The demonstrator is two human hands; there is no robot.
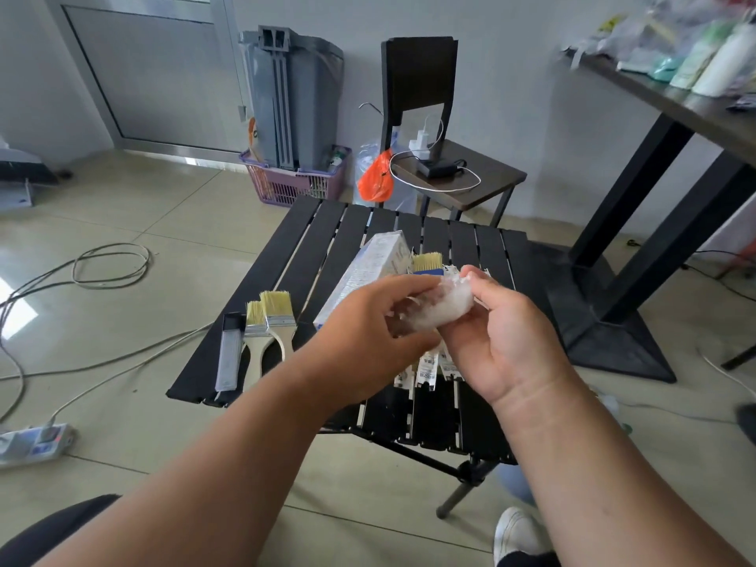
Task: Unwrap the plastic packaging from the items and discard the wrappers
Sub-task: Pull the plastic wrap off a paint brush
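Observation:
Both hands meet above the black slatted table point(286, 259) around a crumpled wad of clear plastic wrapper point(444, 302). My left hand point(368, 325) grips its left side with curled fingers, and my right hand point(503, 333) pinches its right side. Two bare paintbrushes point(272, 325) lie at the table's left beside a slim clear blade case point(230, 354). A long white box point(368, 268) lies in the middle. Another brush's bristles point(427, 261) show behind my hands, and wrapped handles with labels point(427, 370) stick out below them.
A grey bin point(294, 96) stands in a purple basket point(294, 186) at the back wall. A chair point(450, 173) with a charger and an orange bag point(376, 178) sits behind the table. Cables point(102, 272) and a power strip point(32, 444) lie on the floor at left. A larger table's leg point(638, 239) rises at right.

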